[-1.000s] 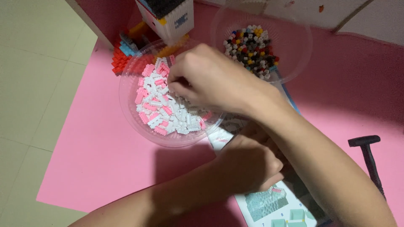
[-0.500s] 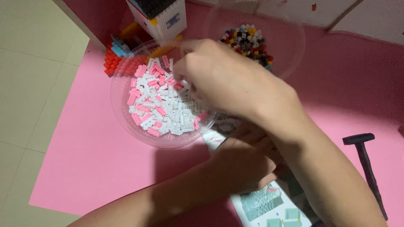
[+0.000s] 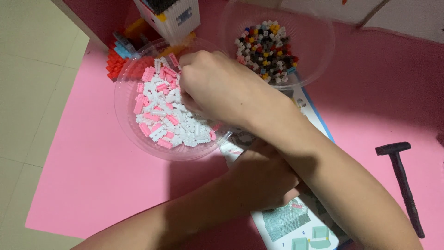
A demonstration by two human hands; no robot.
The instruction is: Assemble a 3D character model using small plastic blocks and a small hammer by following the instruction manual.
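Pink and white bricks [image 3: 159, 115] fill a clear bowl [image 3: 127, 122] at upper centre-left. The right hand [image 3: 217, 88] dips into them, fingers curled, pinch hidden. Below, the left hand [image 3: 266, 178] rests fisted on an instruction sheet [image 3: 286, 222].

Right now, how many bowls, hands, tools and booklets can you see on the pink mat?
Clear bowls: 2, pink-and-white bricks, mixed-colour bricks
Hands: 2, right hand, left hand
Black tool: 1
Instruction booklet: 1
Total: 6
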